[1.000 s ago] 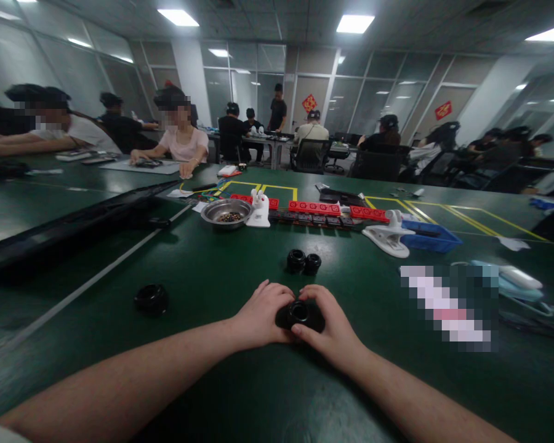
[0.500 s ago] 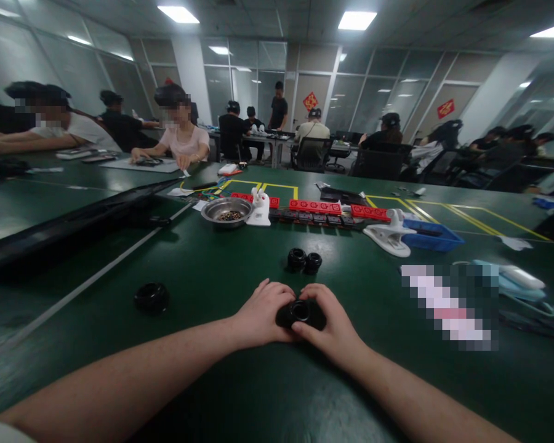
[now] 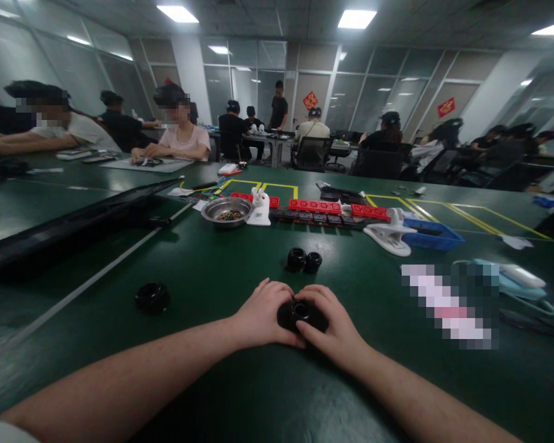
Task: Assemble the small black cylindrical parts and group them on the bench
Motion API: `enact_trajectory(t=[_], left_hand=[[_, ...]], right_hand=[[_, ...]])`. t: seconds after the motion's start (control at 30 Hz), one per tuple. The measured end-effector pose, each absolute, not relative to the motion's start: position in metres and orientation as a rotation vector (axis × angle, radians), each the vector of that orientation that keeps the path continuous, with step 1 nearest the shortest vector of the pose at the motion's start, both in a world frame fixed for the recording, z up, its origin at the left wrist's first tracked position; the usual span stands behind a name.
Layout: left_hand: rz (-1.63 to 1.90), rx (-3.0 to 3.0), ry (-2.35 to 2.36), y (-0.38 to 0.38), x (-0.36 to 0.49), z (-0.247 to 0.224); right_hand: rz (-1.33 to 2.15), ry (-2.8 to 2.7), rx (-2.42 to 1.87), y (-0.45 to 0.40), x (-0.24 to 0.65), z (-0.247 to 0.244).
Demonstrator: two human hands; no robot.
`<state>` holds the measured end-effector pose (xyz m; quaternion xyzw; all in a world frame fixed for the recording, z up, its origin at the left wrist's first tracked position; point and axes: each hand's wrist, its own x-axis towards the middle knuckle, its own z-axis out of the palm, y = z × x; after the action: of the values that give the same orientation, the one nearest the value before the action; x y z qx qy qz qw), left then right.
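On the green table right in front of me is a glossy black round part (image 3: 300,311) with a hole in its top. My left hand (image 3: 261,314) curves around its left side, fingers behind and thumb in front. From the right, my right hand (image 3: 338,324) wraps it, its fingers over the far edge and its thumb tip against the near side. Much of the part's lower body is hidden by the hands. Two black threaded-looking rings (image 3: 297,260) stand side by side just beyond my hands. Off to the left lies another black ring (image 3: 152,298).
Farther back are a metal bowl (image 3: 206,212) of small pieces, red strips (image 3: 314,205), white stands (image 3: 388,239) and a blue tray (image 3: 452,241). A long black panel (image 3: 87,215) lies left. On the right is a light-blue device (image 3: 512,277). Across the table sits a person (image 3: 184,138).
My left thumb has slid right along the near side of the black round part. My right hand has shifted slightly. The rings on the table have not moved.
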<state>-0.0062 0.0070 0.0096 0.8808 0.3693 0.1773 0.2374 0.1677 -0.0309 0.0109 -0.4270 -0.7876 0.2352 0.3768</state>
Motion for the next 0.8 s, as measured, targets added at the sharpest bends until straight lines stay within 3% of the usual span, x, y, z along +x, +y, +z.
enact_trajectory(t=[0.23, 0.5, 0.8], left_hand=[[0.485, 2.429, 0.996, 0.0074, -0.0074, 0.0083], [0.473, 2.436, 1.006, 0.0071, -0.0065, 0.0097], [0.528, 2.49, 1.035, 0.0069, -0.0069, 0.004]], right_hand=[[0.776, -1.99, -0.966, -0.0272, 0.1756, 0.0082], [0.703, -1.947, -1.115, -0.0279, 0.1719, 0.0055], [0.75, -1.989, -1.007, -0.0251, 0.1744, 0.0025]])
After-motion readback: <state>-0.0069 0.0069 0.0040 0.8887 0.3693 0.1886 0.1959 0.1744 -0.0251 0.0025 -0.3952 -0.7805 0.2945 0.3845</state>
